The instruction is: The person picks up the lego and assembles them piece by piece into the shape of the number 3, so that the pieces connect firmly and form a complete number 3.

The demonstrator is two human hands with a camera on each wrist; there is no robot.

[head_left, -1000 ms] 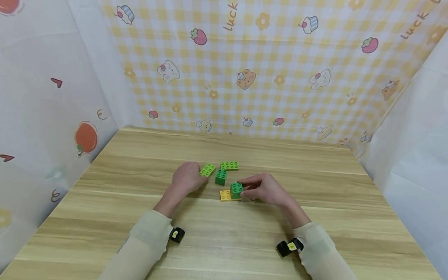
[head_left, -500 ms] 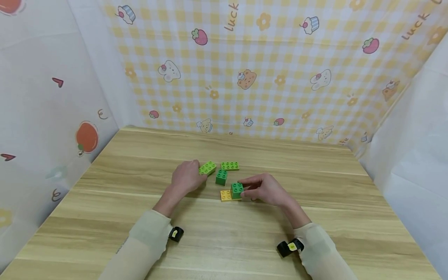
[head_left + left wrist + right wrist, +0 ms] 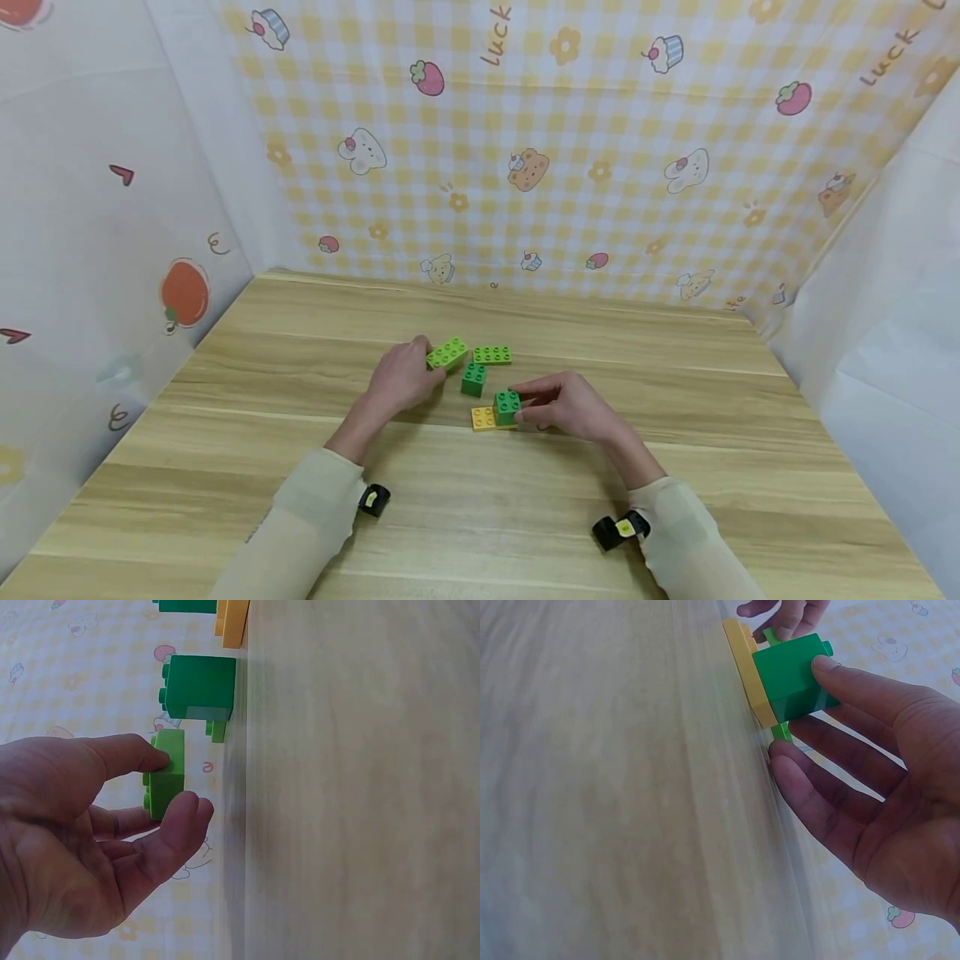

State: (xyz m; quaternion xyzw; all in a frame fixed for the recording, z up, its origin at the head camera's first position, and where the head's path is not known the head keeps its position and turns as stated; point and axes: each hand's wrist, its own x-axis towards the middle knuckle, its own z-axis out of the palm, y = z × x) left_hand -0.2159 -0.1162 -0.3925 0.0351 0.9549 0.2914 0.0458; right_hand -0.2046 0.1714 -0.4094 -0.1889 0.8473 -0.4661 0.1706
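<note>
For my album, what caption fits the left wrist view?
Left hand pinches a light green brick just off the wooden table.

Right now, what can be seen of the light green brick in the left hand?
The light green brick is a flat, glossy, plastic-looking piece with round studs on top. The left hand pinches it between thumb and fingers, lifted clear of the wooden table and tilted, beside another light green plate.

Lime brick (image 3: 447, 352), yellow plate (image 3: 483, 418)

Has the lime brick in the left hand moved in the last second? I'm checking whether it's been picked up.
Yes. The lime brick has risen and tilted, nearer the flat lime brick, pinched by the left hand.
</note>
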